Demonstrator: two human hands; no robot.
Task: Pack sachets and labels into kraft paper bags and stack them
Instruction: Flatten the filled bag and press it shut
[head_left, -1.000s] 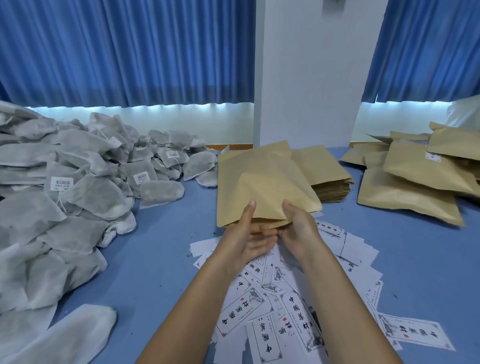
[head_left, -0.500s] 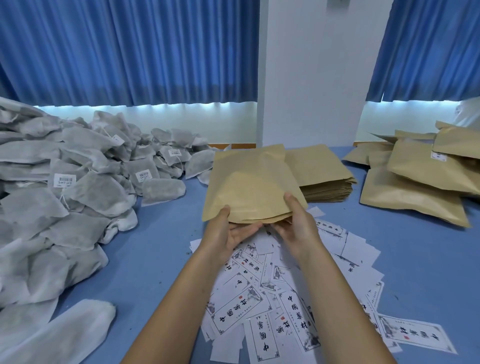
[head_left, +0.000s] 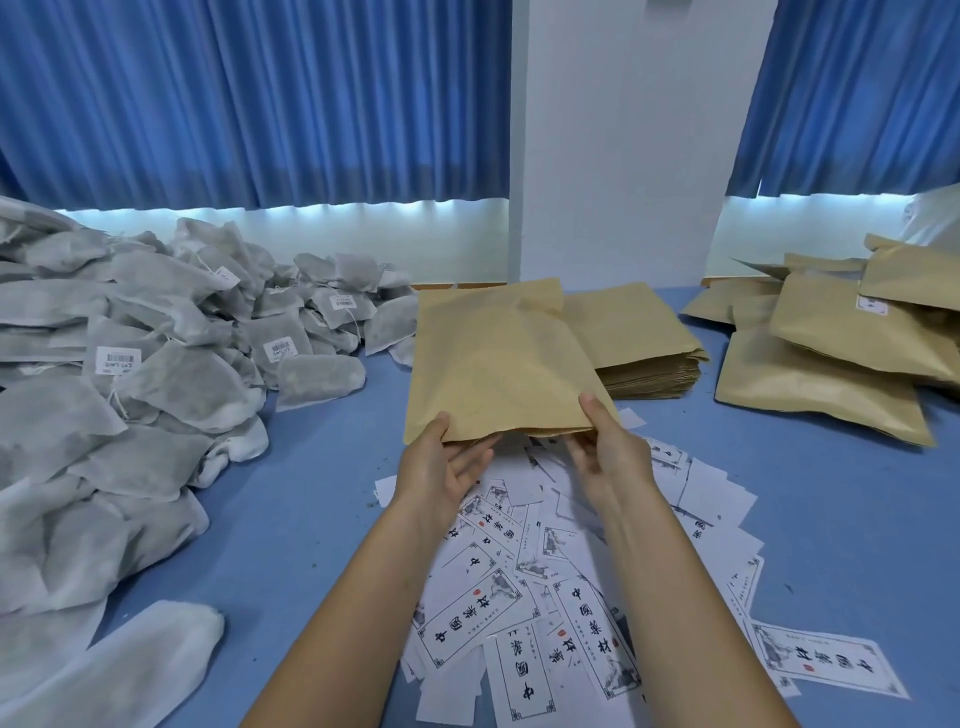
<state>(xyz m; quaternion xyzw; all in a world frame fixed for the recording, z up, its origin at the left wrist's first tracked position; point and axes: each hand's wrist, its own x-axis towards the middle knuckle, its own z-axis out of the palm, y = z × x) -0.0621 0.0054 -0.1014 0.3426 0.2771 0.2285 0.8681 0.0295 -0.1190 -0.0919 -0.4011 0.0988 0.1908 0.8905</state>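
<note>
- Both hands hold one kraft bag (head_left: 493, 364) by its near edge, above the blue bench (head_left: 291, 519).
- Left hand (head_left: 441, 467): the grip pinches the near left corner, thumb on top, fingers underneath.
- Right hand (head_left: 608, 452): same grip at the near right corner, thumb on top, fingers curled under the edge.
- The bag's long axis runs straight away from the person. The near short edge shows two layers slightly parted, so I judge this to be the mouth, facing the body.
- The bag looks flat. Its inside is hidden, so I cannot tell whether anything is in it.
- The sachets (head_left: 156, 374) lie in a grey heap well to the left of the grip, so the left hand is the nearer one for fetching.
- The labels (head_left: 545, 571) are scattered on the bench directly beneath and just behind both hands, within reach of either.
- The stack of empty bags (head_left: 644, 332) lies just behind the held bag, to its right.
- The filled bags (head_left: 821, 384) are piled to the far right, bulging, one with a label showing. The right hand is nearer for stacking.
- Judgement: this is the opening step. One hand must let go to fetch a sachet while the other keeps the mouth parted.
</note>
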